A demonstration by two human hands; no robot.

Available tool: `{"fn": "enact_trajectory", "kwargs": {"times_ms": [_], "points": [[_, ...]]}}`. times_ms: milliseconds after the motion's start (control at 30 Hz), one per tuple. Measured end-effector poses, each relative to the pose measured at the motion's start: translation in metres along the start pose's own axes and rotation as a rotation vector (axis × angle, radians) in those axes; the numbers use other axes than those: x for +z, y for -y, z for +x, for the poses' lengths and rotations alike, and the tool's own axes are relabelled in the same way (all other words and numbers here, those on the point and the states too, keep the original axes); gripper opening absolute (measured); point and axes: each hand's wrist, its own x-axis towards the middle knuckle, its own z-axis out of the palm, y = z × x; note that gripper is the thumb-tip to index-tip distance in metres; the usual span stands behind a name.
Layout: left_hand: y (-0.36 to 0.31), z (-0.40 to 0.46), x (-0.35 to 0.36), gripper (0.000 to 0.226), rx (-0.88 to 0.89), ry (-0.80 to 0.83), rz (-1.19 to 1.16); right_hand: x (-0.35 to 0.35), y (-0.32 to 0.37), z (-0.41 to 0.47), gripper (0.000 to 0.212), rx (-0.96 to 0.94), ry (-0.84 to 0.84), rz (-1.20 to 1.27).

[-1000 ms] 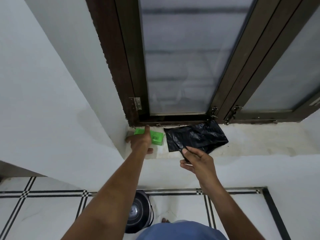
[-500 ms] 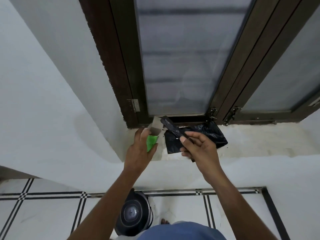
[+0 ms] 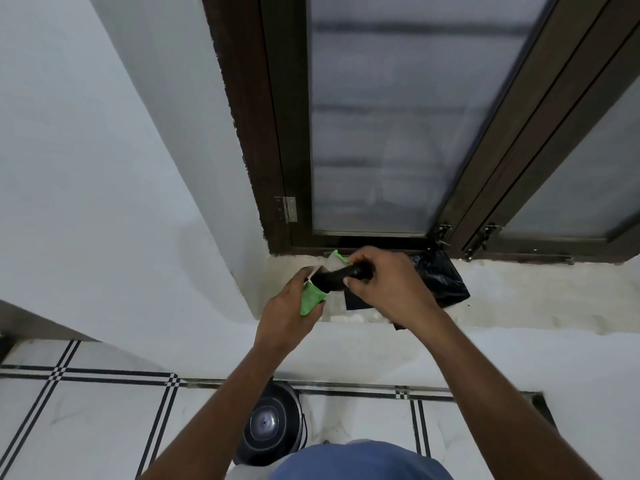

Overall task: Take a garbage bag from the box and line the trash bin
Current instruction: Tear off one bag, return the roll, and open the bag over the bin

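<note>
My left hand (image 3: 286,315) holds a small green box (image 3: 312,300) above the window sill, its flap open. A black roll of garbage bags (image 3: 336,278) sticks out of the box's open end. My right hand (image 3: 385,286) grips the roll's free end. A loose black garbage bag (image 3: 445,279) lies spread on the sill behind my right hand, partly hidden by it. The round black trash bin (image 3: 269,427) stands on the floor below, between my arms, with its lid on.
The concrete window sill (image 3: 540,301) runs to the right under a dark-framed frosted window (image 3: 398,133). A white wall corner (image 3: 156,202) juts out on the left. White floor tiles with black lines (image 3: 86,417) surround the bin.
My left hand lifted the green box off the sill. My right hand let go of the loose bag's edge and came over to the box, where it now grips the black roll.
</note>
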Motion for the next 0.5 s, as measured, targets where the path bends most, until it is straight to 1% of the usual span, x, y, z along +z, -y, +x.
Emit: {"fn": "enact_trajectory", "kwargs": {"times_ms": [67, 133, 233, 300, 400, 467, 500], "points": [[0.001, 0.000, 0.003, 0.070, -0.019, -0.015, -0.035, 0.004, 0.005, 0.005, 0.048, -0.031, -0.015, 0.031], [0.002, 0.000, 0.004, 0.066, -0.033, -0.047, -0.061, 0.012, 0.007, 0.008, 0.049, -0.050, -0.036, 0.109], [0.004, -0.001, 0.004, 0.063, -0.061, -0.088, -0.098, 0.027, 0.002, 0.006, 0.039, -0.089, -0.111, 0.144], [0.007, -0.001, 0.002, 0.066, -0.098, -0.098, -0.137, 0.038, -0.005, 0.001, 0.029, -0.099, -0.180, 0.166], [0.007, -0.001, 0.000, 0.069, -0.207, -0.104, -0.239, 0.055, -0.017, -0.006, 0.021, 0.019, -0.208, 0.210], [0.006, 0.000, 0.000, 0.064, -0.254, -0.124, -0.305, 0.068, -0.024, -0.010, 0.018, 0.110, -0.171, 0.247], [0.005, 0.000, 0.000, 0.062, -0.253, -0.136, -0.326, 0.073, -0.027, -0.011, 0.019, 0.127, -0.141, 0.281]]}}
